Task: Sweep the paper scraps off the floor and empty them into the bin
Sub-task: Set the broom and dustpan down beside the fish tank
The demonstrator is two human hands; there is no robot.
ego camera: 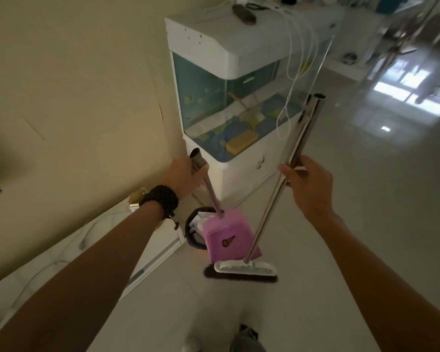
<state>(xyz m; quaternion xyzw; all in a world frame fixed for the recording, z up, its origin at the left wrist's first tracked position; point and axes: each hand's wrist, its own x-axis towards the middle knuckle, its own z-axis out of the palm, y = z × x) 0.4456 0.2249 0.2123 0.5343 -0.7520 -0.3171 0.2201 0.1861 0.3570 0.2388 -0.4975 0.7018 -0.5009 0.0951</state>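
My left hand (184,177) grips the metal handle of a pink dustpan (229,237), which is tilted up against the rim of a small dark bin (189,236). White paper scraps (201,219) show inside the bin, behind the pan. My right hand (308,184) is closed around the long metal pole of a broom (245,269). The broom's white head and dark bristles rest on the floor just in front of the dustpan.
A fish tank on a white cabinet (239,102) stands against the cream wall behind the bin, with white cables (294,59) hanging over it. A low white unit (148,255) runs along the left wall. Glossy tiled floor (366,224) spreads to the right. My foot (247,339) is at the bottom.
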